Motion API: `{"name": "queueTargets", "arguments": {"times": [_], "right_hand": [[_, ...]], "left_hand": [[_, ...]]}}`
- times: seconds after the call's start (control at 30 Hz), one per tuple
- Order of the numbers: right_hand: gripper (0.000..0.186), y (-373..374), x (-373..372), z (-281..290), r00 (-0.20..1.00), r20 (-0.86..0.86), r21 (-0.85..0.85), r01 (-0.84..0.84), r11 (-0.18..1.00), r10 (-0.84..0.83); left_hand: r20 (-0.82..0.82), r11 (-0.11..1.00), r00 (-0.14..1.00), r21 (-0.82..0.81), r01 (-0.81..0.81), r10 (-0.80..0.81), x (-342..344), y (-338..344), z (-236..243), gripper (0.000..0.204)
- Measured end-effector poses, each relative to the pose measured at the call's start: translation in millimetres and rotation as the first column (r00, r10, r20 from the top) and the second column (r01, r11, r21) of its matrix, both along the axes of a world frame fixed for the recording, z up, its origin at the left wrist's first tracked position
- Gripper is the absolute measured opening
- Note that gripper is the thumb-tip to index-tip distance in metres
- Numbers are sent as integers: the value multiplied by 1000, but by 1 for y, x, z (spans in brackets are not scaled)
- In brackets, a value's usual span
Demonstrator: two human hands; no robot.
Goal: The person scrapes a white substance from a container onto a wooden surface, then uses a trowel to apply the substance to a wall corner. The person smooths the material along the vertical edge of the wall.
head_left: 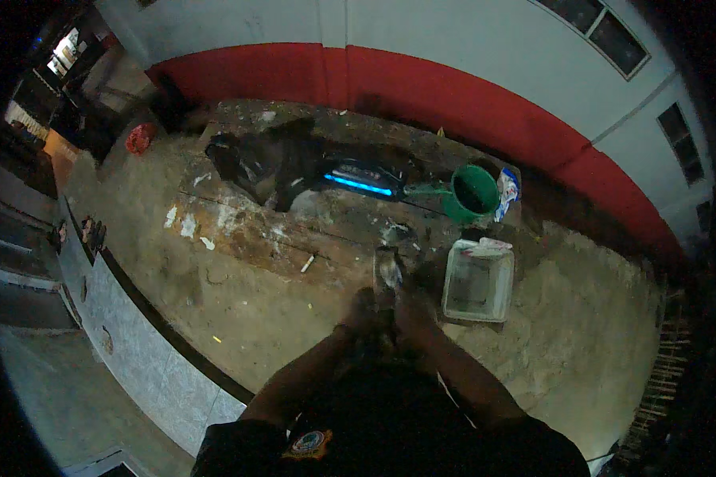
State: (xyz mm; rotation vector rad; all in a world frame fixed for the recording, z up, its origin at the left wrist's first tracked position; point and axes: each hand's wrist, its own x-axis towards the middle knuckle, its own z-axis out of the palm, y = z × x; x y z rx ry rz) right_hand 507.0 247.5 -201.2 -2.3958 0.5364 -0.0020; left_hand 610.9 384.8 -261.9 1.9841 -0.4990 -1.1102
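My left hand (361, 307) and my right hand (410, 308) are close together in front of my body, at the near edge of a worn wooden table (247, 246). Between them, an upright oblong piece (387, 269), dark with a pale grey patch, sticks out beyond the fingers. Both hands look closed around its lower part. Poor light hides the single fingers and what kind of thing it is. Just beyond it on the tabletop lies a small dark and whitish lump (395, 232).
To the right stand a green dipper (471, 199), a blue-and-white packet (507, 195) and a translucent plastic tub (479, 286). Farther back lie a device with a glowing blue strip (359, 184) and a crumpled black bag (250, 163). A red bundle (140, 138) sits at far left; a red-and-grey wall (437, 87) rises behind.
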Motion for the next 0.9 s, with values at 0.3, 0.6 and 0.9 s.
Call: {"name": "queueTargets", "arguments": {"times": [0.3,0.6,0.9], "right_hand": [[26,-2,-11,-55,989,127,81,59,995,-69],[26,-9,-4,-41,987,147,-86,-57,995,69],[30,-11,-2,-38,999,27,-32,-38,999,39]], "left_hand": [[6,997,997,20,80,-80,12,5,-32,72],[80,975,997,-221,15,2,3,24,-138,57],[232,951,972,-288,110,-42,11,15,-128,45]]}}
